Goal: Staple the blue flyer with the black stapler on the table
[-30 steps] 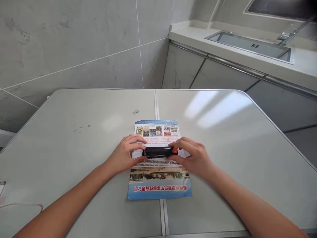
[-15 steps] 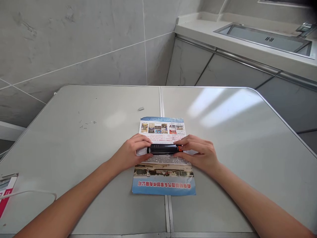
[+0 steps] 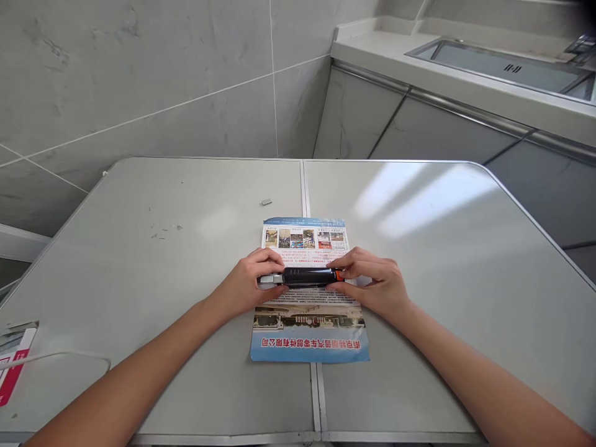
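Observation:
A black stapler (image 3: 305,276) with an orange end lies across a printed leaflet (image 3: 310,335) on the grey folding table (image 3: 186,248). My left hand (image 3: 249,285) pinches its left end, where a metal part now shows. On its right, orange end, the fingers of my right hand (image 3: 372,282) are closed. Both hands rest on the leaflet, one on each side of the stapler.
A small metal piece (image 3: 266,202) lies on the table beyond the leaflet. A white cable (image 3: 56,357) and a red and white card (image 3: 13,366) sit at the near left edge. A counter with a sink (image 3: 503,65) stands at the back right.
A metal part has slid out at the stapler's left end under my left fingers. Both hands have stayed on the stapler, and the view has shifted slightly.

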Demonstrator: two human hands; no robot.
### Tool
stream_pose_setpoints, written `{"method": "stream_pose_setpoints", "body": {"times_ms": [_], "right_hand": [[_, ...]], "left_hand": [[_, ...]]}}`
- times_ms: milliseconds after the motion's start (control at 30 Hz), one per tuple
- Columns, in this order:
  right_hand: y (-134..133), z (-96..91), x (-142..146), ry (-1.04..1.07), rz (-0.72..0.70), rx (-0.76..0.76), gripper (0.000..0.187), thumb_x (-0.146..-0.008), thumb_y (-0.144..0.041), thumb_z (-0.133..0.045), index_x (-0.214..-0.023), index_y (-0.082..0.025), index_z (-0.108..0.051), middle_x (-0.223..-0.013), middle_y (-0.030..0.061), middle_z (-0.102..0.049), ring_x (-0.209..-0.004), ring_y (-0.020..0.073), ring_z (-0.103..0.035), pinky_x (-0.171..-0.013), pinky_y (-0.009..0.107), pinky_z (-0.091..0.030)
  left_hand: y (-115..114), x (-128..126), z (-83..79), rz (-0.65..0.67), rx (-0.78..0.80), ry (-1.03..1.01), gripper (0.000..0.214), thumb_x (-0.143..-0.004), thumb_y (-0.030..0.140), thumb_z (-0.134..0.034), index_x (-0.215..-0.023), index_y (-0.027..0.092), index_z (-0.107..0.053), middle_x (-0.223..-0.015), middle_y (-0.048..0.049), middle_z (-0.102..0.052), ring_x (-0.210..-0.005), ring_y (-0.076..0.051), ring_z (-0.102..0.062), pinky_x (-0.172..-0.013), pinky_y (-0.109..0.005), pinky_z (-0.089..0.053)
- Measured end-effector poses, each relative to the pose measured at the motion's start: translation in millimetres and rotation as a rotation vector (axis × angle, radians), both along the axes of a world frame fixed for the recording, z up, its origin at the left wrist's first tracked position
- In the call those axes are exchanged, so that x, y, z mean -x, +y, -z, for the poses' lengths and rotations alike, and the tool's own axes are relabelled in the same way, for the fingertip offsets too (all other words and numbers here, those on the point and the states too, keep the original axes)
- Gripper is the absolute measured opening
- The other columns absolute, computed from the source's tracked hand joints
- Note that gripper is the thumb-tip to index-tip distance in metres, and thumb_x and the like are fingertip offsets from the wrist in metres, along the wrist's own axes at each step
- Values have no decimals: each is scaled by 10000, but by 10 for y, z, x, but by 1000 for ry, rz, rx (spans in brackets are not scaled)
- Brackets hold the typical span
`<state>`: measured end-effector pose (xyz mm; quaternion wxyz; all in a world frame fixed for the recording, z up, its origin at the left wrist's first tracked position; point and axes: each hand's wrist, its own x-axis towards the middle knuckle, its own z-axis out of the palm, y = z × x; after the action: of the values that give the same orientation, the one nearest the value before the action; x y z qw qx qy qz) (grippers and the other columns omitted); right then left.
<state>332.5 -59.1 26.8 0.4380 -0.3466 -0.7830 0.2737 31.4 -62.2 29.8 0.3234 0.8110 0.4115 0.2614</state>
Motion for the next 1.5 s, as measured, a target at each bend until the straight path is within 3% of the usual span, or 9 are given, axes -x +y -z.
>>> {"method": "stream_pose_setpoints", "body": {"times_ms": [200,433,567,700,800,933,1067,1233,1500], "right_hand": [[-72,38,125,-155,7,99,498,-804,-301,-874,-1247,-274,-648,-1183,78,-747,-1058,267,-709,-880,406,-609],[-180,-63,205,-57,14,-149,435,-918,-105,-688,-1310,-293,-677,-1010,41,-796,-926,229,-709,-780,374,-624],[-223,-172,113,-126,82,-496,528,-898,-62,-701,-1381,-275,-670,-1157,69,-800,-969,257,-732,-809,420,-642],[-258,-244,82,-285,-140,-644,467,-895,-117,-777,-1291,-357,-719,-1174,-35,-798,-958,171,-763,-817,296,-668],[-272,-276,106,-323,-241,-613,463,-896,-136,-791,-1271,-397,-716,-1153,-87,-799,-915,119,-768,-775,212,-666],[-296,-274,148,-302,-80,-686,407,-907,-110,-748,-1242,-339,-729,-1137,-31,-808,-889,162,-765,-776,285,-670],[-317,-217,211,-69,172,-388,439,-880,-48,-683,-1249,-285,-713,-1051,62,-805,-936,249,-740,-786,418,-651],[-306,-107,275,3,83,88,290,-849,-87,-718,-1080,-263,-724,-986,47,-764,-879,213,-720,-718,347,-616],[-285,-127,253,-14,0,200,255,-813,-86,-704,-1015,-242,-700,-937,40,-734,-841,206,-690,-721,341,-583]], "left_hand": [[3,24,16,4,11,17,140,-902,318,-755,-1004,222,-755,-1137,-75,-686,-1082,-232,-652,-938,-375,-561],[-22,-13,-43,-199,119,-446,884,-721,550,-903,-1473,278,-524,-1525,-151,-504,-1428,-342,-486,-1173,-497,-460],[-40,-87,-74,-126,544,-809,776,-853,655,-742,-1478,250,-527,-1593,-180,-467,-1433,-346,-517,-1142,-455,-507],[-11,-73,-93,-50,940,-866,548,-1013,584,-554,-1386,191,-640,-1494,-194,-587,-1358,-330,-603,-1125,-479,-527],[15,-30,-97,-57,978,-884,416,-1013,433,-622,-1335,177,-685,-1441,-175,-633,-1351,-318,-608,-1168,-496,-499],[41,-12,-73,-55,926,-846,350,-984,317,-680,-1299,167,-706,-1367,-162,-675,-1323,-302,-634,-1189,-461,-501],[90,-12,-26,-284,748,-931,282,-981,266,-685,-1245,168,-711,-1393,-148,-670,-1347,-261,-619,-1184,-400,-512],[130,13,12,-474,658,-1003,246,-937,266,-754,-1161,169,-723,-1208,-108,-751,-1145,-188,-726,-1109,-338,-562],[61,-21,-31,-409,657,-862,317,-861,401,-835,-1052,163,-751,-897,-52,-762,-676,-114,-711,-704,-244,-619]]}}
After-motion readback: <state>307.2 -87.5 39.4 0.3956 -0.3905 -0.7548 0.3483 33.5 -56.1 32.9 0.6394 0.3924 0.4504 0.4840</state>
